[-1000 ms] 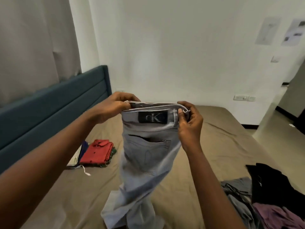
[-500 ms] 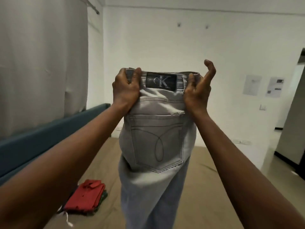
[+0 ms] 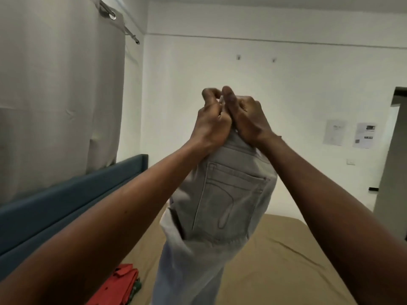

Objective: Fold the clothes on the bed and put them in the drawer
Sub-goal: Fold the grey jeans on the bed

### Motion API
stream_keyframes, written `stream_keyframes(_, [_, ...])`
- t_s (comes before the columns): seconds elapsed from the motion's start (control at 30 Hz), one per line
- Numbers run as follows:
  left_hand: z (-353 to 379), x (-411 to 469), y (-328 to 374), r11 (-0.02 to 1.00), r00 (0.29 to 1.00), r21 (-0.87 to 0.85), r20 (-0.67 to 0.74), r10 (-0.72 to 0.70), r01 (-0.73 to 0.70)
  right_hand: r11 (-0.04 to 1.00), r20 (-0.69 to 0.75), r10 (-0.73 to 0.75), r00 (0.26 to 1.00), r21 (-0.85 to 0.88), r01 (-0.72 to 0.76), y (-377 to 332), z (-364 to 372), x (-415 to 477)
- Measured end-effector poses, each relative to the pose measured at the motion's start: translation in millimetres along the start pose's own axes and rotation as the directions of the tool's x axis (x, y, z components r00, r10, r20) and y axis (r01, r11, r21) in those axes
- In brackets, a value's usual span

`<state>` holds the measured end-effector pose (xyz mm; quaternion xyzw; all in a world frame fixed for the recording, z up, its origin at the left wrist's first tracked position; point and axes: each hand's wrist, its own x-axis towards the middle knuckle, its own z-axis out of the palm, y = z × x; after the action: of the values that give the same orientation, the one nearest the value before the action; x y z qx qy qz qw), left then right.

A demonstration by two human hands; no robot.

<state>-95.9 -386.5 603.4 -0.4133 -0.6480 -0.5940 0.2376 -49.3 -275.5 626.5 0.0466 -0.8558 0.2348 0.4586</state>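
A pair of light grey jeans (image 3: 222, 208) hangs in the air over the bed, back pocket facing me, legs dropping out of view at the bottom. My left hand (image 3: 210, 122) and my right hand (image 3: 246, 116) are pressed together at the top, both gripping the waistband, which is bunched and hidden inside my fingers. A folded red shirt (image 3: 120, 285) lies on the bed at the lower left, on top of other folded clothes.
The bed has a tan sheet (image 3: 286, 260) and a teal padded headboard (image 3: 66, 203) along the left. A grey curtain (image 3: 55, 95) hangs above the headboard. A white wall is ahead, with a dark doorway (image 3: 398, 150) at the right.
My hands have risen further and come together, folding the waistband in half so the label is hidden. My view has tilted up; the unfolded pile at the right is out of sight.
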Motion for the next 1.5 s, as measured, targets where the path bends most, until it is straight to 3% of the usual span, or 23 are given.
stream_keyframes(0.1, [-20,-5,-15,0.947,0.949,-0.164,0.202,-0.242,0.277,0.997,-0.142,0.054,0.988,-0.052,-0.062,12,19,-6])
stream_keyframes(0.17, [-47,-26,-35,0.918,0.882,-0.020,0.286,-0.374,0.396,0.990,-0.247,0.075,0.966,-0.101,-0.103,18,26,-13])
stream_keyframes(0.23, [-73,-62,-70,0.860,0.820,0.267,0.277,-0.501,0.435,0.986,-0.309,0.085,0.947,-0.110,-0.124,23,29,-17])
stream_keyframes(0.27, [-82,-83,-88,0.793,0.739,0.394,0.320,-0.592,0.465,0.986,-0.328,0.075,0.942,-0.116,-0.119,23,29,-18])
stream_keyframes(0.37, [-86,-142,-136,0.574,0.362,0.565,0.450,-0.816,0.593,0.982,-0.352,0.017,0.936,-0.171,-0.082,20,30,-18])
stream_keyframes(0.4, [-85,-156,-146,0.532,0.294,0.548,0.465,-0.835,0.645,0.979,-0.357,0.000,0.934,-0.192,-0.074,18,31,-18])
stream_keyframes(0.47, [-79,-171,-158,0.505,0.266,0.380,0.528,-0.806,0.775,0.971,-0.366,-0.036,0.930,-0.234,-0.055,13,31,-17])
stream_keyframes(0.57, [-57,-177,-152,0.339,0.313,-0.104,0.691,-0.652,0.935,0.954,-0.360,-0.075,0.930,-0.296,-0.038,9,34,-17])
stream_keyframes(0.67, [-30,-175,-126,0.224,0.405,-0.355,0.600,-0.689,0.908,0.940,-0.363,-0.113,0.925,-0.340,-0.019,9,27,-17])
stream_keyframes(0.73, [-20,-173,-130,0.255,0.523,-0.583,0.354,-0.775,0.771,0.932,-0.394,-0.139,0.909,-0.363,-0.015,16,11,-20])
stream_keyframes(0.8, [-32,-163,-145,0.425,0.541,-0.697,-0.063,-0.839,0.578,0.943,-0.497,-0.125,0.859,-0.330,-0.053,27,-10,-28])
stream_keyframes(0.83, [-41,-159,-153,0.500,0.502,-0.695,-0.228,-0.834,0.516,0.953,-0.571,-0.094,0.815,-0.288,-0.092,33,-23,-33])
stream_keyframes(0.9, [-58,-157,-165,0.551,0.468,-0.648,-0.320,-0.824,0.527,0.968,-0.708,-0.006,0.706,-0.181,-0.173,45,-45,-40])
stream_keyframes(0.97, [-65,-162,-160,0.650,0.569,-0.506,-0.331,-0.753,0.566,0.964,-0.742,0.055,0.668,-0.135,-0.229,49,-62,-41])
stream_keyframes(1.03, [-56,-165,-135,0.727,0.706,-0.370,-0.220,-0.673,0.578,0.958,-0.693,0.040,0.720,-0.179,-0.225,48,-66,-39])
stream_keyframes(1.1, [-34,-164,-111,0.716,0.759,-0.306,0.037,-0.650,0.627,0.957,-0.634,0.002,0.773,-0.223,-0.185,38,-56,-38])
stream_keyframes(1.2, [4,-165,-91,0.691,0.681,-0.101,0.319,-0.659,0.716,0.962,-0.594,-0.079,0.801,-0.256,-0.095,22,-37,-37])
stream_keyframes(1.27, [19,-164,-86,0.537,0.608,-0.286,0.394,-0.689,0.794,0.968,-0.576,-0.119,0.809,-0.250,-0.036,17,-33,-35])
stream_keyframes(1.3, [22,-164,-88,0.455,0.610,-0.422,0.390,-0.689,0.784,0.969,-0.567,-0.131,0.813,-0.247,-0.016,16,-33,-33])
stream_keyframes(1.33, [24,-165,-90,0.452,0.653,-0.518,0.313,-0.690,0.726,0.967,-0.560,-0.136,0.817,-0.254,-0.013,16,-36,-33])
stream_keyframes(1.4, [21,-165,-102,0.681,0.771,-0.464,0.008,-0.637,0.567,0.959,-0.568,-0.131,0.812,-0.281,-0.042,20,-43,-32])
stream_keyframes(1.47, [9,-171,-112,0.914,0.886,-0.087,-0.224,-0.406,0.397,0.962,-0.592,-0.096,0.800,-0.261,-0.078,25,-49,-35])
stream_keyframes(1.5, [4,-174,-115,0.926,0.918,0.142,-0.249,-0.308,0.350,0.965,-0.597,-0.068,0.799,-0.243,-0.099,28,-51,-37])
